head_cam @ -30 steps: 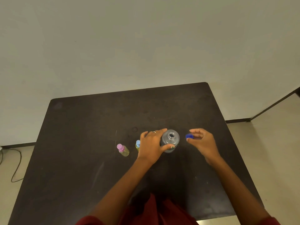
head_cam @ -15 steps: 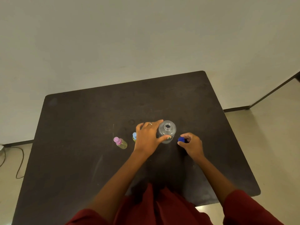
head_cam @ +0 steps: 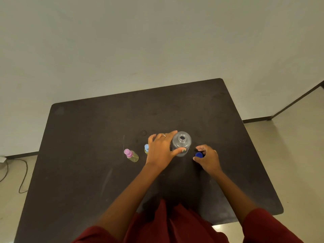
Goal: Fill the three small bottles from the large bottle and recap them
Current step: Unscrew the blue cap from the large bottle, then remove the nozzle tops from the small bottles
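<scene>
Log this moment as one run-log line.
left hand grips uncapped large bottle | right hand pinches blue cap at table

The person wore a dark red garment [head_cam: 175,223] with short sleeves, one ending above the right elbow [head_cam: 268,225]. Both forearms were bare. The left hand [head_cam: 160,151] carried a thin ring [head_cam: 163,135], and its thumbnail [head_cam: 184,150] showed green polish.

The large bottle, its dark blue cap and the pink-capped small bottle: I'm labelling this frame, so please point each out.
large bottle [head_cam: 181,143], head view, on its clear shoulder beside the open neck.
dark blue cap [head_cam: 199,155], head view, on its top face.
pink-capped small bottle [head_cam: 134,157], head view, on its yellowish body.
</scene>
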The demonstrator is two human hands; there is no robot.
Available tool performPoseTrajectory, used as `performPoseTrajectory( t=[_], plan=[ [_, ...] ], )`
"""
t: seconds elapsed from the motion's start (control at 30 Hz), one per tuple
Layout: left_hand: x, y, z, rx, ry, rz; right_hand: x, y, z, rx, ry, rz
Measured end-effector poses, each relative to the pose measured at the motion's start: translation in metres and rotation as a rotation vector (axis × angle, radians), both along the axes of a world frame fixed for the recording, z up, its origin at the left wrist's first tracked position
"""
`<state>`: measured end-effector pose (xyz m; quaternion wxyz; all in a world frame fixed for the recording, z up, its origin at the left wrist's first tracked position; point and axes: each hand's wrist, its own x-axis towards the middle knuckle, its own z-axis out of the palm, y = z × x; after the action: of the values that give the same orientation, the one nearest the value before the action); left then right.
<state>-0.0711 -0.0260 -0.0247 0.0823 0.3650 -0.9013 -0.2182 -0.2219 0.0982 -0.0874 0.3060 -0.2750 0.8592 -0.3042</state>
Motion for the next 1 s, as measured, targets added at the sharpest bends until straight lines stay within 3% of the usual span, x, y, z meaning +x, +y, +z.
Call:
performPoseTrajectory(
  t=[0.43, 0.63, 0.8, 0.93, 1.0],
  plan=[
    [0.030, -0.008, 0.008, 0.037, -0.040, 0.069, -0.016, -0.007, 0.032, -0.048, -0.158, -0.066],
    [0.067, -0.014, 0.006, 0.031, 0.006, 0.205, -0.011, -0.034, 0.092, -0.310, 0.030, -0.099],
    [0.075, -0.015, 0.001, 0.027, -0.039, 0.216, 0.023, -0.070, 0.136, -0.419, 0.334, 0.270],
    [0.073, -0.016, -0.003, 0.050, -0.079, 0.212, 0.059, -0.098, 0.134, -0.091, 0.597, 0.830],
    [0.072, -0.017, -0.004, 0.058, -0.091, 0.210, 0.070, -0.109, 0.126, 0.068, 0.712, 0.960]
  ],
)
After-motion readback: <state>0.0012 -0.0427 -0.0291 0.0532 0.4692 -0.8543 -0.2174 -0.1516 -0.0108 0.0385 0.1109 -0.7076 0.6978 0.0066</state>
